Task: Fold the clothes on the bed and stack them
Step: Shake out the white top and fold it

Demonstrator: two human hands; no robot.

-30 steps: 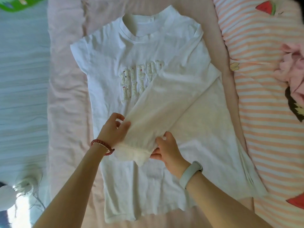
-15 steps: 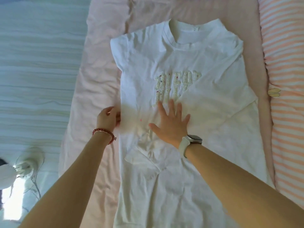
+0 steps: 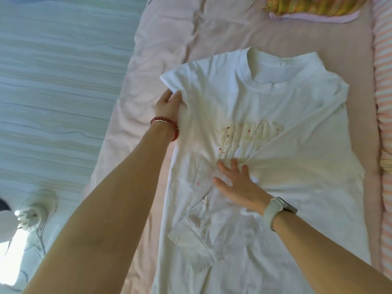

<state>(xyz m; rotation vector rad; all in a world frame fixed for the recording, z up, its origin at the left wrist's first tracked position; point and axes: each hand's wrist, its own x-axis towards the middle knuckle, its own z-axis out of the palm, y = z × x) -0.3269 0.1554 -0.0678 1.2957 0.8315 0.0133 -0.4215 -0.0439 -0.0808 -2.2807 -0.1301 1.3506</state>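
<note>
White T-shirt [image 3: 265, 115] on bed [image 3: 165, 39], right side folded in. Left hand [image 3: 168, 105] grips 9 o'clock sleeve; right hand [image 3: 237, 183] flat, pressing centre. Stacking undone.

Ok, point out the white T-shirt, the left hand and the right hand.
white T-shirt [image 3: 282, 98]: head view, on the chest below the collar.
left hand [image 3: 169, 106]: head view, back of the hand.
right hand [image 3: 239, 185]: head view, back of the hand.

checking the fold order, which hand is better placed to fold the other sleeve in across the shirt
Left. The left hand already grips the shirt at its unfolded sleeve edge, so it can likely carry that side across. The right hand lies flat on the middle, pinning the folded side down.
</note>
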